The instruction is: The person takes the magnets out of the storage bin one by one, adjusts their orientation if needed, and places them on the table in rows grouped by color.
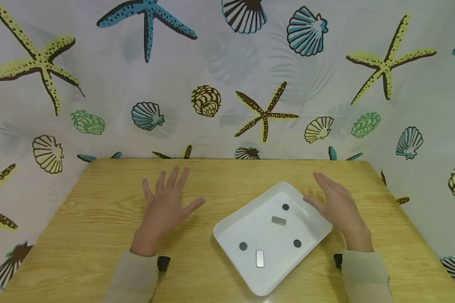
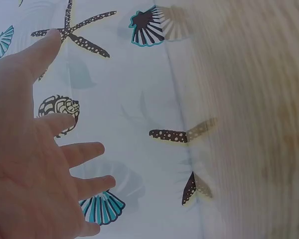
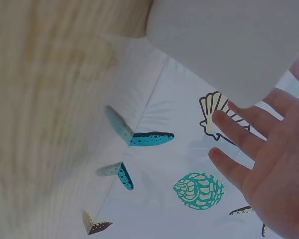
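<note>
A shallow white tray sits at an angle on the table, right of the middle. Inside it lie three dark round discs, one at the back, one at the left and one at the right. Two grey rectangular pieces lie there too, a darker one and a shinier one. My left hand is spread, holding nothing, left of the tray. At the tray's right side is my right hand, fingers extended; whether it touches the rim cannot be told. The right wrist view shows its fingers beside the tray's wall.
The wooden table reaches back to a pale curtain printed with starfish and shells, which also hangs along both sides. Dark bands show at the cuffs of the light sleeves.
</note>
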`<state>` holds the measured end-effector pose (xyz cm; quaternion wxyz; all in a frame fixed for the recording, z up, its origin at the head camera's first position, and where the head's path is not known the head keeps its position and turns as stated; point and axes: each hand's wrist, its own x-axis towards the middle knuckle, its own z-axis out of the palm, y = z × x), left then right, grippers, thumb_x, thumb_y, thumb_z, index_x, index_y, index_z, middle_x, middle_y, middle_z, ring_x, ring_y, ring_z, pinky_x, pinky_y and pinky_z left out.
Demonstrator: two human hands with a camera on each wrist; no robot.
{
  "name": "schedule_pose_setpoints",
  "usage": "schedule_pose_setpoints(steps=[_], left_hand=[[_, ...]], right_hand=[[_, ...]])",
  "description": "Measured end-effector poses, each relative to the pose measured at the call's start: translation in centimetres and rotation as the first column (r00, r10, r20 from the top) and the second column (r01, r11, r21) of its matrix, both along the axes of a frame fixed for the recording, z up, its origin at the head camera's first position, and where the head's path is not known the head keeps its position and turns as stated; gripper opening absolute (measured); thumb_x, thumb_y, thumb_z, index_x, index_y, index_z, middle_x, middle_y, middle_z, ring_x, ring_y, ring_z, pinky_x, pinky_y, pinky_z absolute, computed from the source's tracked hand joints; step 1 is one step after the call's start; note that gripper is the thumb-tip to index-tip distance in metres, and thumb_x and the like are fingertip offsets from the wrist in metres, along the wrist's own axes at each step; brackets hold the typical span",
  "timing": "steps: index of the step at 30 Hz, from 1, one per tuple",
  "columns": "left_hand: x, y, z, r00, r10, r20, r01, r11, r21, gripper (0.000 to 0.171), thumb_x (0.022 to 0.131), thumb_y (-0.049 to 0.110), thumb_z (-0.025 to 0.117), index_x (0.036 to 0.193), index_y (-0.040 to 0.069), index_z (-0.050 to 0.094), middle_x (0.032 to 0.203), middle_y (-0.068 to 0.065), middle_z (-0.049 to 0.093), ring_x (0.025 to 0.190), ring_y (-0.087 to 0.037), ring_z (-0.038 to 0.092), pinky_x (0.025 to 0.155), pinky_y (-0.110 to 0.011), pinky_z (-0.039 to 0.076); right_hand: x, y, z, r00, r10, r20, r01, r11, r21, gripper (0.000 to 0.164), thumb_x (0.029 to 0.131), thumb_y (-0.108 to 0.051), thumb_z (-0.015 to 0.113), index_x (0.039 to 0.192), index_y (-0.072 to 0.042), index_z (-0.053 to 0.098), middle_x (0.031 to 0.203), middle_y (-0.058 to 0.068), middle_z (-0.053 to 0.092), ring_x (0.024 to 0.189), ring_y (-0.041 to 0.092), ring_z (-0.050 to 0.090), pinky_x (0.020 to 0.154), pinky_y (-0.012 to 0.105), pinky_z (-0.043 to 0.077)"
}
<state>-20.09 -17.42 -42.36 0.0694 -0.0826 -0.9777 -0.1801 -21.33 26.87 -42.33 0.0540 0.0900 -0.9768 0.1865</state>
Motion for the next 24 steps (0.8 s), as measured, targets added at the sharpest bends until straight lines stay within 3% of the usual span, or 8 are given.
schedule_pose_setpoints(steps=[9,13,17,24], left_hand=[[0.5,0.3,0.7,1.000,-0.021,-0.013,0.022,0.999,0.046,0.095,0.092,0.066,0.063,0.165,0.019,0.024,0.169,-0.020,0.027,0.156,-0.049,0.018,0.116,-0.079,-0.008],[0.7,0.3,0.8,0.999,-0.042,-0.012,0.042,0.998,0.053,0.096,0.092,0.063,0.065,0.165,0.017,0.023,0.169,-0.021,0.027,0.154,-0.050,0.024,0.120,-0.077,0.009],[0.8,0.3,1.0,0.998,-0.069,0.010,0.068,0.996,0.058,0.098,0.093,0.063,0.065,0.166,0.017,0.019,0.170,-0.021,0.025,0.153,-0.051,0.028,0.113,-0.075,0.031],[0.9,0.4,1.1,0.996,-0.086,0.035,0.083,0.994,0.071,0.098,0.093,0.062,0.065,0.167,0.018,0.018,0.170,-0.019,0.025,0.153,-0.049,0.029,0.112,-0.074,0.034]], right_hand=[[-0.1,-0.1,-0.1,1.000,0.010,-0.006,-0.010,1.000,0.011,0.076,0.099,-0.042,0.067,0.160,-0.007,0.036,0.163,0.024,0.038,0.147,0.049,0.038,0.117,0.069,0.031],[-0.1,-0.3,0.0,1.000,0.005,0.017,-0.006,1.000,0.008,0.072,0.100,-0.039,0.066,0.158,-0.006,0.039,0.160,0.025,0.042,0.146,0.049,0.041,0.117,0.066,0.034],[0.0,-0.4,0.1,0.999,-0.001,0.037,0.001,1.000,0.013,0.069,0.101,-0.037,0.065,0.157,-0.006,0.040,0.158,0.025,0.044,0.145,0.049,0.043,0.116,0.066,0.036],[0.2,-0.5,0.1,0.999,-0.006,0.048,0.006,1.000,0.004,0.064,0.102,-0.035,0.065,0.155,-0.005,0.045,0.154,0.024,0.051,0.141,0.048,0.049,0.113,0.064,0.041]])
